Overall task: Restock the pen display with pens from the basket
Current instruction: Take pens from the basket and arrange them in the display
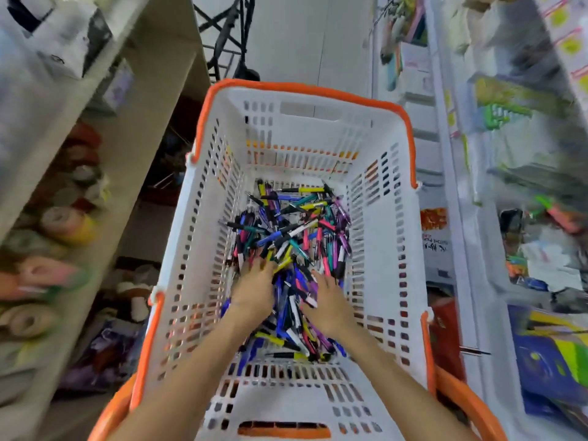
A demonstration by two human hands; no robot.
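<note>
Inside the basket (381, 237) between blurred shelves (105, 173) — both hands' grip unclear, left hand (254, 288) and right hand (331, 305) amid pens (286, 230).

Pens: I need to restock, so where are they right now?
In the head view, the pens lie heaped on the floor of the white basket, centre frame, with both hands reaching into the pile.

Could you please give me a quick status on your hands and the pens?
Both hands down in the white plastic basket with orange rim. Left hand and right hand on the heap of mixed-colour pens; grip unclear. Nothing in the way.
</note>
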